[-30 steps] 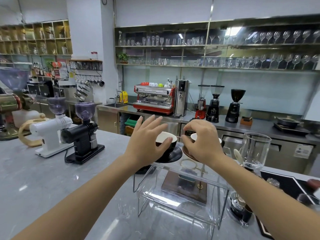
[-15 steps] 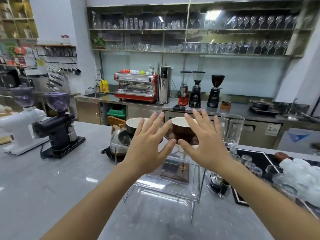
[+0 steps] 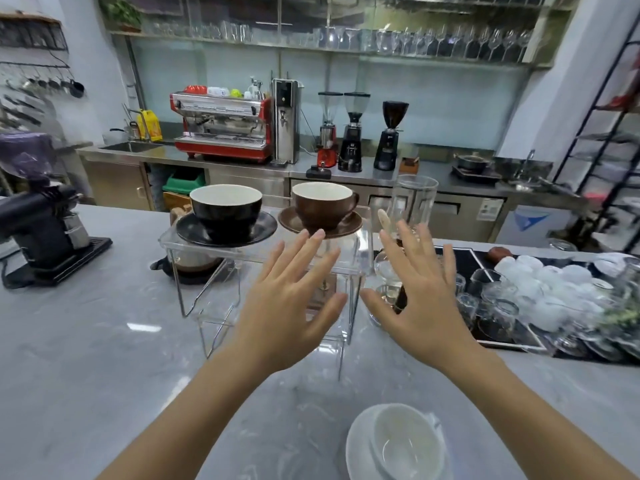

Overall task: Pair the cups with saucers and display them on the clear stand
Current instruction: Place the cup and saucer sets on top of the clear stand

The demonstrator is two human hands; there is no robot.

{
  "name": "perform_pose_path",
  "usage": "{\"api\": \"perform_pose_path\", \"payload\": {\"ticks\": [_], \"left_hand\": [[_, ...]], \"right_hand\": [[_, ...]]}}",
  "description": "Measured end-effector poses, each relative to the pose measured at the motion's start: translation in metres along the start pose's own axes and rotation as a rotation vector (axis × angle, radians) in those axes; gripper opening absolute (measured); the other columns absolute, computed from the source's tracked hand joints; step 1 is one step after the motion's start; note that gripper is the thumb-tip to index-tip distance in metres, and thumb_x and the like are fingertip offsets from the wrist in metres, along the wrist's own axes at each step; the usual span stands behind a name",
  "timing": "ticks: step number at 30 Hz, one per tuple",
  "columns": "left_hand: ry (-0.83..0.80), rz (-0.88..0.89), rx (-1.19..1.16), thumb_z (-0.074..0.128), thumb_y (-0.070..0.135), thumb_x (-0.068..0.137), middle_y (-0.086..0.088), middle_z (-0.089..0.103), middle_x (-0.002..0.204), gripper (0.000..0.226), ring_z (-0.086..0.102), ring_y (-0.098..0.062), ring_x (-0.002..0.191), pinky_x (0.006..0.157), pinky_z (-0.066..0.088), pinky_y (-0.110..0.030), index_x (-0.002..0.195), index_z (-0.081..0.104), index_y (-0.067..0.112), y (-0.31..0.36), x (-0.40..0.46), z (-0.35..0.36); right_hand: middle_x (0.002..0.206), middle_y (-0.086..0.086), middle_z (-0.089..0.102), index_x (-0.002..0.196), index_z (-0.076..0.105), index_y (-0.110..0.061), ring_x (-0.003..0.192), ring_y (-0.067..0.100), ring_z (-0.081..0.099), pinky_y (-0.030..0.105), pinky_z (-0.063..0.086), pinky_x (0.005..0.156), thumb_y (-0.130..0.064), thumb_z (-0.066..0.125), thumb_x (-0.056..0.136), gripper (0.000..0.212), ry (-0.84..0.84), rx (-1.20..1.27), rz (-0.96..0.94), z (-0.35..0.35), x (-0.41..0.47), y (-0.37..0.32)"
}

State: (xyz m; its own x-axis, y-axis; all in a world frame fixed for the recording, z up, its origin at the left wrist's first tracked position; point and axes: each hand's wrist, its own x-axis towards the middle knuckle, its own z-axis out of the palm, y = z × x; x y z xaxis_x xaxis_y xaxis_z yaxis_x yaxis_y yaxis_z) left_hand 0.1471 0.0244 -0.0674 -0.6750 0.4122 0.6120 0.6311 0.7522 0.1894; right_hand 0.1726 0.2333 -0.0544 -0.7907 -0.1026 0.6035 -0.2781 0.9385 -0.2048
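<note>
The clear stand (image 3: 263, 252) stood on the grey desk (image 3: 86, 341), its top tier carrying two pairs side by side; on the left, a black cup (image 3: 225, 209) sat upright on a black saucer (image 3: 194, 233); on the right, a brown cup (image 3: 323, 204) sat upright on a brown saucer (image 3: 289, 220), its handle turned to the right; the two saucers lay close together, and whether their rims touched could not be told. The left hand (image 3: 287, 306) and the right hand (image 3: 420, 299) were both raised in front of the stand, palms down, fingers spread, holding nothing and clear of the cups. A white cup (image 3: 407, 441) on a white saucer (image 3: 356, 445) rested on the desk at the near edge, well apart from the stand. A tall empty glass (image 3: 414, 202) stood just to the right of the stand; a black grinder (image 3: 41, 223) stood on the desk at the far left; a cluster of glassware and white cups (image 3: 540, 289) lay on a dark mat at the right.
</note>
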Motion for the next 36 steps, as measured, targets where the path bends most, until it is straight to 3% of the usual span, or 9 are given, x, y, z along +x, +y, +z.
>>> {"api": "perform_pose_path", "payload": {"ticks": [6, 12, 22, 26, 32, 36], "left_hand": [[0.014, 0.067, -0.087, 0.049, 0.046, 0.098, -0.009, 0.047, 0.157, 0.058, 0.036, -0.026, 0.15, 0.121, 0.034, -0.05, 0.145, 0.056, 0.013, 0.019, -0.021, 0.023], [0.162, 0.118, -0.201, 0.06, 0.034, 0.096, -0.011, 0.061, 0.144, 0.043, 0.051, -0.029, 0.141, 0.114, 0.044, -0.047, 0.129, 0.069, 0.008, 0.036, -0.051, 0.05], [-0.099, -0.036, -0.229, 0.058, 0.042, 0.093, -0.01, 0.065, 0.139, 0.048, 0.06, -0.032, 0.131, 0.102, 0.052, -0.056, 0.129, 0.069, 0.011, 0.051, -0.113, 0.113], [-0.175, -0.096, -0.17, 0.055, 0.047, 0.091, -0.009, 0.069, 0.134, 0.052, 0.065, -0.031, 0.124, 0.101, 0.054, -0.051, 0.126, 0.07, 0.012, 0.051, -0.129, 0.127], [-0.235, -0.199, -0.157, 0.053, 0.053, 0.09, -0.009, 0.071, 0.129, 0.056, 0.067, -0.03, 0.119, 0.097, 0.056, -0.045, 0.125, 0.071, 0.012, 0.055, -0.136, 0.137], [-0.26, -0.289, -0.12, 0.051, 0.058, 0.087, -0.011, 0.074, 0.122, 0.06, 0.07, -0.031, 0.113, 0.092, 0.057, -0.045, 0.119, 0.072, 0.011, 0.057, -0.138, 0.141]], "right_hand": [[0.167, -0.008, 0.004, 0.157, 0.015, -0.034, 0.154, 0.013, -0.011, 0.049, -0.007, 0.123, -0.054, 0.051, 0.089, 0.079, -0.007, 0.037, 0.083, 0.004, -0.041, 0.011], [0.166, -0.011, 0.005, 0.158, 0.018, -0.028, 0.153, 0.008, -0.009, 0.042, -0.006, 0.123, -0.056, 0.046, 0.09, 0.078, -0.047, 0.071, 0.218, 0.02, -0.093, 0.024], [0.162, -0.021, -0.004, 0.149, 0.002, -0.044, 0.149, -0.003, -0.018, 0.035, -0.01, 0.124, -0.039, 0.056, 0.096, 0.076, -0.201, 0.163, 0.503, 0.045, -0.175, 0.043], [0.162, -0.02, -0.004, 0.148, 0.0, -0.042, 0.151, 0.001, -0.015, 0.034, -0.009, 0.123, -0.039, 0.055, 0.096, 0.076, -0.244, 0.142, 0.558, 0.049, -0.195, 0.047], [0.16, -0.02, -0.003, 0.15, 0.002, -0.036, 0.151, 0.002, -0.009, 0.028, -0.009, 0.122, -0.058, 0.032, 0.089, 0.071, -0.263, 0.09, 0.59, 0.054, -0.215, 0.052], [0.162, -0.01, 0.018, 0.156, 0.02, -0.022, 0.152, 0.01, 0.012, 0.032, 0.013, 0.122, -0.05, 0.039, 0.093, 0.071, -0.248, 0.053, 0.581, 0.056, -0.224, 0.056]]}}
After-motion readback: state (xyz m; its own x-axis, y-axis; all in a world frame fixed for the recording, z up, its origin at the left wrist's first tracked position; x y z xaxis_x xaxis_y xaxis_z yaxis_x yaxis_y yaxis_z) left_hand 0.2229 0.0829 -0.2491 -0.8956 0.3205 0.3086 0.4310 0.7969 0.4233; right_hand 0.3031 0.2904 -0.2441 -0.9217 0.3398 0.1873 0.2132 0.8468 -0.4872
